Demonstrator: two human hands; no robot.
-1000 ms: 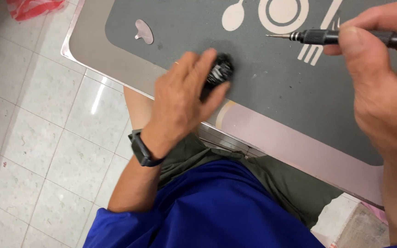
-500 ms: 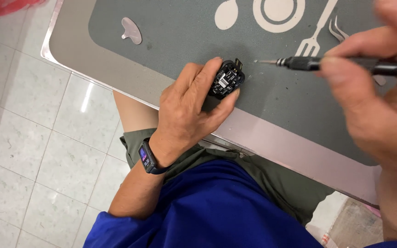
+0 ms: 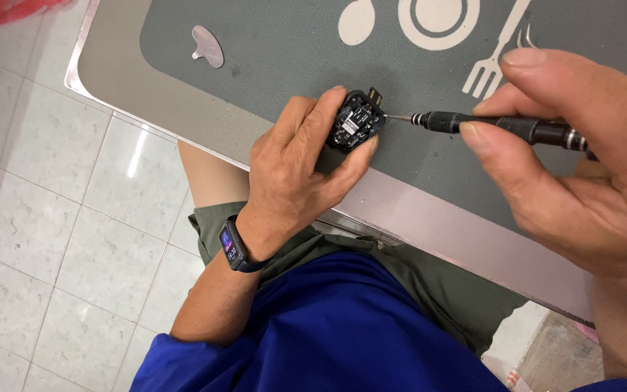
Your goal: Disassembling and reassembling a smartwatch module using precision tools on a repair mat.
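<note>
At the far left, a crumpled red plastic bag (image 3: 19, 9) lies on the pale tiled floor (image 3: 45, 218) by the top edge of the view. To its right begins the surface (image 3: 175, 109), a metal-edged table covered by a grey-green mat (image 3: 270, 43). A small flat silvery tab (image 3: 207, 45), rounded with a short stem, lies on the mat near its left corner. Further right, white dining symbols are printed on the mat: a spoon (image 3: 357, 20), a plate ring (image 3: 438, 14) and a fork (image 3: 498, 62).

The left hand (image 3: 292, 170), with a dark smart band (image 3: 232, 247) on its wrist, has its grip closed around a small black electronic module (image 3: 357, 122). Fingers lie over the module's left side and the thumb presses against its lower right edge, so the module rests on the mat near the front border of the surface, its open face with small components turned up.

The right hand (image 3: 575, 167) has its grip shut on a slim black precision screwdriver (image 3: 502, 127), pinched between thumb and fingertips along the knurled handle. The tool lies almost level, pointing left, and its thin metal tip meets the right edge of the module, just beside the left thumb. Below the surface show olive shorts (image 3: 429, 283) and a blue shirt (image 3: 342, 334).
</note>
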